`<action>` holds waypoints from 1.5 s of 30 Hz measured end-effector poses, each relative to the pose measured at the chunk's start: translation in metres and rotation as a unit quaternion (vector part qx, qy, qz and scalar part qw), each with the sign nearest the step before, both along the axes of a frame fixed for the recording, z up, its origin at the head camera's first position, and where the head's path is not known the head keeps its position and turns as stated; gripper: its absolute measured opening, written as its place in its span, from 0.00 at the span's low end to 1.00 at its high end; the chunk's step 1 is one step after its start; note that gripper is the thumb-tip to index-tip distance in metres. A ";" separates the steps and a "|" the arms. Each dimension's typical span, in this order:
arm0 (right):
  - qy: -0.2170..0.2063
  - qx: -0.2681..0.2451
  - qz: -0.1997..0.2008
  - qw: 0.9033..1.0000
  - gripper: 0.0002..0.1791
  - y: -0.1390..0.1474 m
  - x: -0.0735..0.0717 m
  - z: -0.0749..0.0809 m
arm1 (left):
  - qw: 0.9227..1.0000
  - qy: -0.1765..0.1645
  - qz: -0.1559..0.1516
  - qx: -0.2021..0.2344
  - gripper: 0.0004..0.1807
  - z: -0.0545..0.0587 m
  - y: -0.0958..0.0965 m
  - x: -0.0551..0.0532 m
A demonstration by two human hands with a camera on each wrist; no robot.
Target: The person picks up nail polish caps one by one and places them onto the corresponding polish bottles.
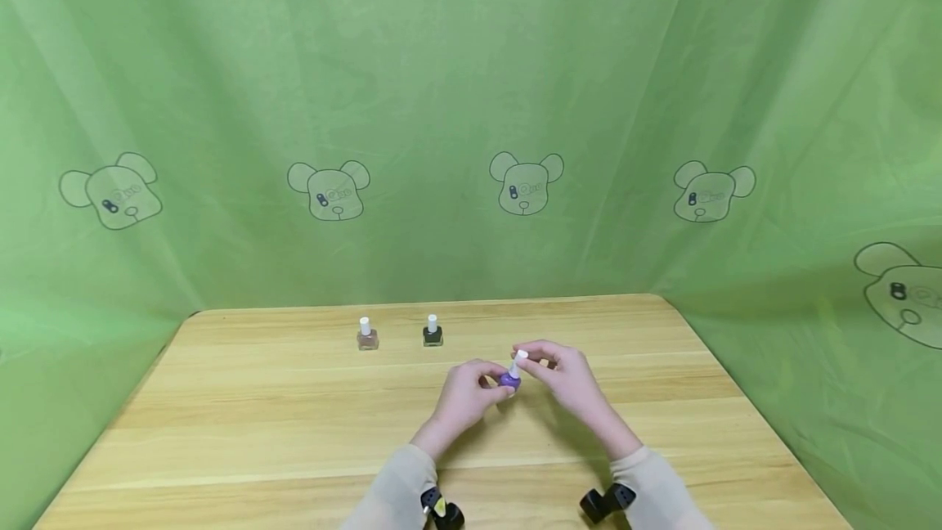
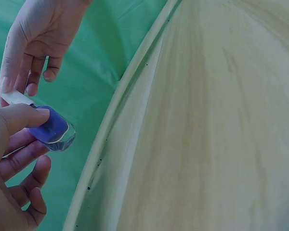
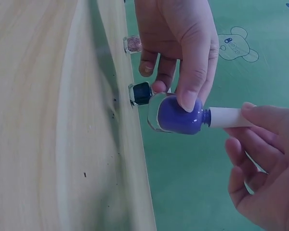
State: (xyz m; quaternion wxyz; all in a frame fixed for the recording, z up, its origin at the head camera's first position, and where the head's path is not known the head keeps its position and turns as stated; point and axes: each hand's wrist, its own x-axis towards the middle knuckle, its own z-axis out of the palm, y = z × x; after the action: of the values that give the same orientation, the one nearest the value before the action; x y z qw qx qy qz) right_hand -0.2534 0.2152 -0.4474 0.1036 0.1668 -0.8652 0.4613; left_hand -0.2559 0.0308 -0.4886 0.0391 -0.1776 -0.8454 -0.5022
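Between both hands, above the table, is a small glass bottle of purple nail polish (image 3: 179, 115) with a white cap (image 3: 226, 117). My left hand (image 1: 466, 395) pinches the glass body between thumb and fingers. The thumb and fingertips of my right hand (image 1: 565, 377) pinch the cap. In the right wrist view, a bit of the purple threaded neck shows between cap and bottle. The bottle is tilted in the head view, its cap pointing up and to the right. Both hands' other fingers are loosely bent around it.
Toward the back of the wooden table (image 1: 294, 415) stand two more nail polish bottles, a pinkish one (image 1: 367, 339) and a dark one (image 1: 432, 336), both upright with white caps. A green curtain (image 1: 427, 88) with bear-head drawings hangs behind the table and along its sides.
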 end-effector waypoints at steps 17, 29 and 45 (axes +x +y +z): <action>-0.020 -0.078 -0.101 0.992 0.14 -0.005 0.002 -0.006 | 0.999 0.039 0.012 -0.002 0.12 0.005 0.004 0.005; -0.015 -0.041 0.031 0.999 0.22 0.004 -0.006 -0.005 | 0.999 0.023 0.014 0.032 0.14 0.002 0.002 -0.001; -0.002 -0.003 0.012 1.000 0.13 0.006 -0.002 -0.001 | 0.999 0.033 0.016 -0.005 0.15 0.005 0.001 0.004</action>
State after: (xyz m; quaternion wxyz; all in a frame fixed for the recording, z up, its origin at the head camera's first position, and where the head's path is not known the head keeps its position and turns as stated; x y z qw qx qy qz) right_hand -0.2558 0.2216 -0.4480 0.0970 0.1759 -0.8620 0.4654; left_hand -0.2519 0.0315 -0.4837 0.0741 -0.1809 -0.8487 -0.4914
